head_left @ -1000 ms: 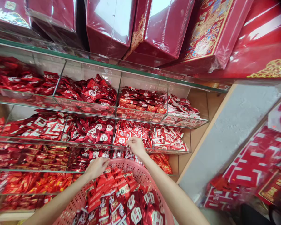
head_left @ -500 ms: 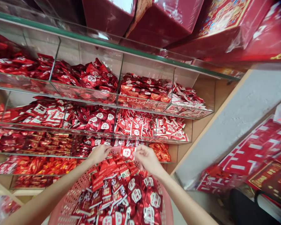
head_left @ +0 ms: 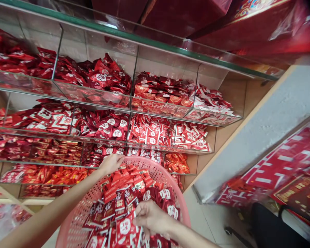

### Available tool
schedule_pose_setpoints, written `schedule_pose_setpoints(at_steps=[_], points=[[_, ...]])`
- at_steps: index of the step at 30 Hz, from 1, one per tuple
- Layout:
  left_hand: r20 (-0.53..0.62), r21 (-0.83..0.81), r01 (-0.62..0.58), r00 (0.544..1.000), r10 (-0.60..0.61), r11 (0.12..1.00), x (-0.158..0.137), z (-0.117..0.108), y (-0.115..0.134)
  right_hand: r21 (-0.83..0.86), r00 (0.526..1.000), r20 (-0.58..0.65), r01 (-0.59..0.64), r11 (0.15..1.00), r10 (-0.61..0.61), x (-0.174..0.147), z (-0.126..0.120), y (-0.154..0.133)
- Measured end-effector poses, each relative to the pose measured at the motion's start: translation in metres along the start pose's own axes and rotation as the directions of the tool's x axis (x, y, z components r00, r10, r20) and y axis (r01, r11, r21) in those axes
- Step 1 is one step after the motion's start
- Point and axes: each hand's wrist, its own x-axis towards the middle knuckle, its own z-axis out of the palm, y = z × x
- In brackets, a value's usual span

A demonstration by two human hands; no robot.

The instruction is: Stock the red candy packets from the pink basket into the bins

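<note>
A pink plastic basket with a perforated wall is filled with small red packets printed in white and gold. At its far left rim my left hand is closed on the edge. My right hand is low over the contents, thumb and fingers pinching a red packet with a white round label. That packet lies against others in the basket, and some of the fingers hide its right edge.
Ahead, glass shelves with dividers hold heaps of red packets. Large dark red boxes stand on the top shelf. To the right are a grey wall, red patterned packages and a black chair.
My right hand has moved from the far rim down toward me, into the basket's near part, with a packet in its fingers. The left hand stays at the rim. The view has tilted slightly downward.
</note>
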Motion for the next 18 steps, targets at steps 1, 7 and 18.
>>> schedule_pose_setpoints(at_steps=[1,7,18], points=[[0.002,0.0,-0.002,1.0,0.002,1.0,0.0,0.0,0.0,0.008,1.0,-0.002,-0.015,1.0,0.015,0.001,0.002,0.001],[0.017,0.01,0.01,1.0,-0.01,1.0,0.0,-0.001,0.0,-0.028,0.999,-0.01,-0.046,0.999,0.045,0.012,0.013,0.014],[0.014,0.037,0.027,1.0,-0.028,0.999,-0.001,-0.002,0.004,-0.472,0.922,-0.2,0.207,0.857,-0.332,-0.001,-0.024,-0.04]])
